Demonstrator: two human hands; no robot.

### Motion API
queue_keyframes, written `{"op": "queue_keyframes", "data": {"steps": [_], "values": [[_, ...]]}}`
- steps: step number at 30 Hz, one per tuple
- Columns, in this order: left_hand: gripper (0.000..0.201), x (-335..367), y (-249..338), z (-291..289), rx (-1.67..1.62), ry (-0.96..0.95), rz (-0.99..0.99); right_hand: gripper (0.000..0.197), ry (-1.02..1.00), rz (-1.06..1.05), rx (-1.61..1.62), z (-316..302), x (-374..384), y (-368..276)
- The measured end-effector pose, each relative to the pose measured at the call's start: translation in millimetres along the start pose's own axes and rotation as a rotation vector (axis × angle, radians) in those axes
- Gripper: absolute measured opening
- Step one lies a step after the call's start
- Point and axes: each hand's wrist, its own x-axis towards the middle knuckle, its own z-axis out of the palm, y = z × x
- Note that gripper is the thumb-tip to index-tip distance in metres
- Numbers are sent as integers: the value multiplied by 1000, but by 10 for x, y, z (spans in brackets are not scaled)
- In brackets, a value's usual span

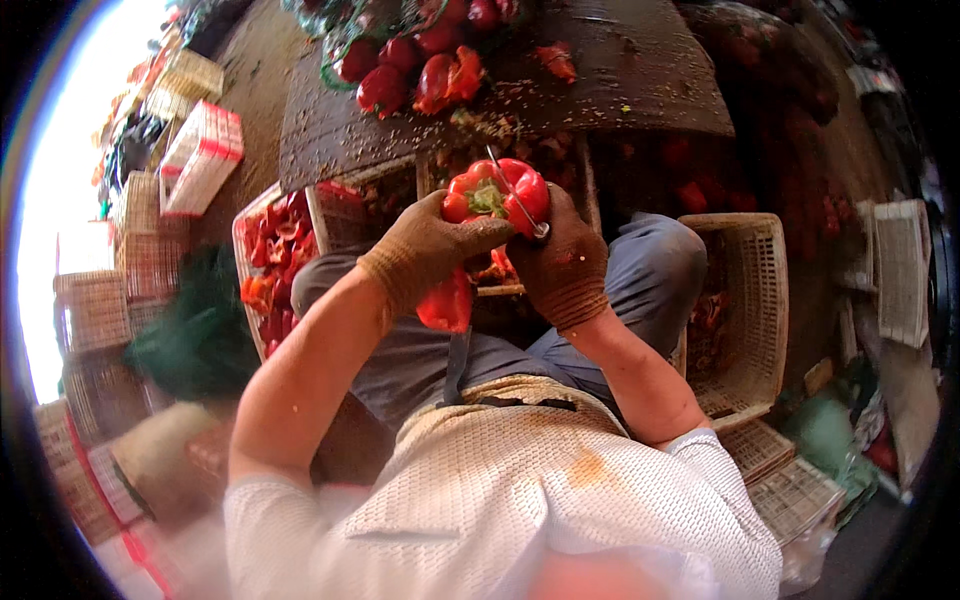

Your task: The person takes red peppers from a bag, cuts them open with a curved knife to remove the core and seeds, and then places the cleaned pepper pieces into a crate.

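A red bell pepper [527, 182] with a green stem end is held between my two gloved hands, above my lap. My left hand [430, 240], in a brown knit glove, is closed around its left side. On the pepper's right side is my right hand [565, 265], also gloved and closed. A thin metal blade [510, 188] with a rounded shiny end lies across the pepper, by the right thumb; its handle is hidden. Below my left hand shows a red pepper piece [447, 303]; whether I hold it, I cannot tell.
Whole red peppers [400, 60] in green netting lie on the seed-strewn board [620, 75] ahead. Cut pepper pieces fill a crate [243, 232] at left. Another crate [765, 300] stands by my right knee. Stacked crates [150, 235] line the far left.
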Motion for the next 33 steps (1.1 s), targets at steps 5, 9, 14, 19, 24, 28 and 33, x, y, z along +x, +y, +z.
{"op": "queue_keyframes", "data": {"steps": [5,9,14,19,24,28,33], "values": [[39,-99,-147,-16,-304,-26,-84,59,-33,-41,-71,-8,-131,9],[41,25,-302,-65,-281,45,-24,62,4,-115,-130,-133,-9,66],[52,103,-338,-57,-435,-63,44,63,46,-149,-135,-214,45,62],[57,117,-580,248,-963,-257,87,55,1,-74,-204,-199,66,87],[43,181,-631,535,-1139,178,72,51,-25,-15,-164,-43,164,110],[44,98,-400,507,-1026,205,199,48,28,-136,-69,38,249,-11],[60,6,-280,171,-926,42,203,48,-42,-18,84,91,260,-200]]}}
